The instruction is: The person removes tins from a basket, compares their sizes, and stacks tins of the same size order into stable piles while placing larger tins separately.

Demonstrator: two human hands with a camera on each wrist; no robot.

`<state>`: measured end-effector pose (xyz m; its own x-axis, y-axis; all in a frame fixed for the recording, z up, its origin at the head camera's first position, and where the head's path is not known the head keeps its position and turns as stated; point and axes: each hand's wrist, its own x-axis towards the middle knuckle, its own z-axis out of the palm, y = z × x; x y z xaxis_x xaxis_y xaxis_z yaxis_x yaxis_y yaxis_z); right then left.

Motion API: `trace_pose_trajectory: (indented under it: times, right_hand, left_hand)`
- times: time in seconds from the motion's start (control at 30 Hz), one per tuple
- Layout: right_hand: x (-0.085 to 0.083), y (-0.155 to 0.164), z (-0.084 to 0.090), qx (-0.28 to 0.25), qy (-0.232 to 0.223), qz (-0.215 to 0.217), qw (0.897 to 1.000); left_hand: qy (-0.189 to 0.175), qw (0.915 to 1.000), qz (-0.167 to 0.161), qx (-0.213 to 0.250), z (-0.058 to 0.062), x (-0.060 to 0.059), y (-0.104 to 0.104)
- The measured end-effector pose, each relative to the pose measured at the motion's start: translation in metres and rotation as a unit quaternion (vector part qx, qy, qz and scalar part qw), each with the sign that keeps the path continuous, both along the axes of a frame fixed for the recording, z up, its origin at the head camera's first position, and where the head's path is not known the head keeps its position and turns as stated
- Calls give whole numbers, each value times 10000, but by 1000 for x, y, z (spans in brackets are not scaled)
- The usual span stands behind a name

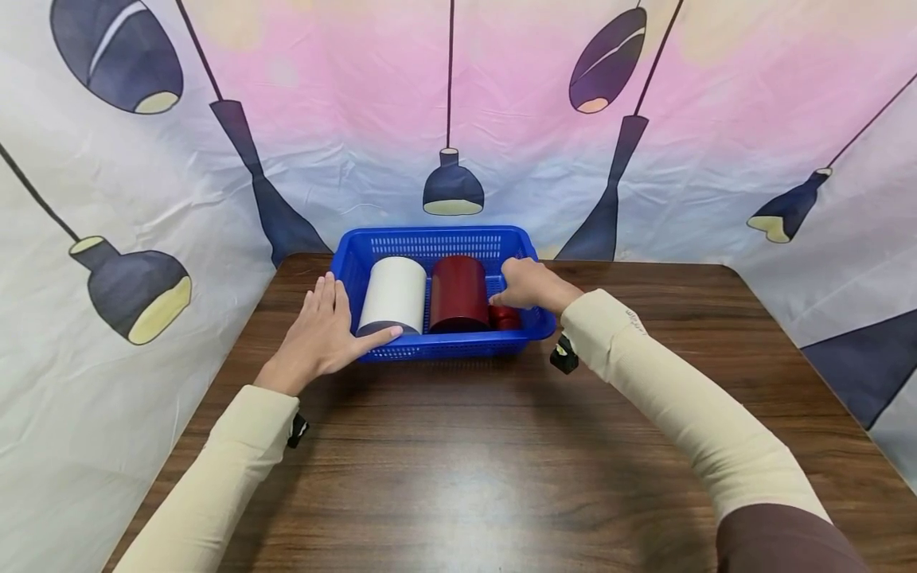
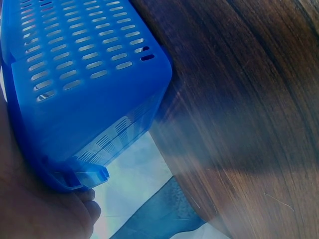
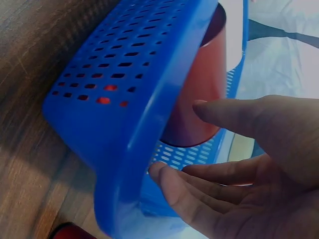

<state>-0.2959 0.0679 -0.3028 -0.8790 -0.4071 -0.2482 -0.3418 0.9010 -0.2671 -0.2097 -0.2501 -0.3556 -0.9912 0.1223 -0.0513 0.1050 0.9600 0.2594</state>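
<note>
Cream sleeves (image 1: 688, 406): soft, wrinkled fabric with wide cuffs; both arms reach forward, the right bent inward, brown cloth above its elbow.
Bench (image 1: 458, 454): dark wood grain, slightly glossy, rounded far corners.
Left hand (image 1: 315, 330): fingers extended along the basket's left end, thumb stretched sideways over the front rim, touching without gripping.
Basket (image 1: 437, 340): blue plastic, slotted walls, rounded rim, at the bench's far side.
Right hand (image 1: 530, 284): over the basket's right end, thumb and fingers apart, nothing between them.
Small red object (image 1: 505, 319): shiny, inside at right, partly hidden.
Cylinders: smooth red cylinder (image 1: 458, 290) in the middle, white cylinder (image 1: 394, 293) left.
Backdrop (image 1: 358, 103): creased cloth printed with lamps.
</note>
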Motion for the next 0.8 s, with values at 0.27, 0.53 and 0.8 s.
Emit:
trace_pose_trajectory:
  times: [0.27, 0.53, 0.8]
  right_hand:
    - [-4, -8, -11, 131, -398, -294, 9987]
    - [-5, -14, -18, 316, -343, -534, 9975]
    - [-6, -19, -28, 528, -220, -320, 9979]
  left_hand:
    - [-13, 10000, -7, -4, 1, 0, 0]
    - [4, 10000, -10, -69, 3, 0, 0]
    - [-17, 10000, -7, -60, 2, 1, 1]
